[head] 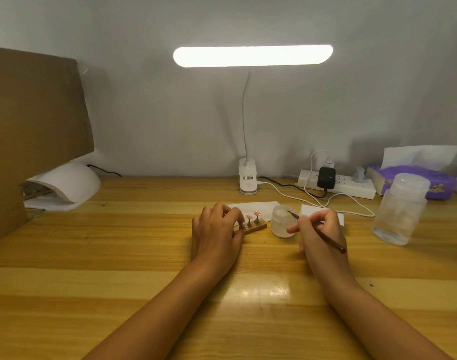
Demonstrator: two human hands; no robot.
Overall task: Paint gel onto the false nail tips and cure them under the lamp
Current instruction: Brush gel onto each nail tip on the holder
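Note:
A small wooden stand (pixel 258 227) carries pinkish false nail tips (pixel 257 213) on short pegs near the table's middle. My left hand (pixel 217 235) grips the stand's left end and hides part of it. My right hand (pixel 319 232) pinches a thin brown brush (pixel 334 244), whose tip reaches into the open translucent gel jar (pixel 283 224) just right of the stand. The white dome-shaped curing lamp (pixel 66 184) sits at the far left by the wall.
A lit desk lamp (pixel 252 55) stands clipped at the back centre. A power strip (pixel 352 189) with cables, a purple tissue pack (pixel 435 183) and a tall clear bottle (pixel 401 209) fill the right. Brown cardboard (pixel 32 120) stands at the left. White paper sheets (pixel 263 206) lie behind the stand.

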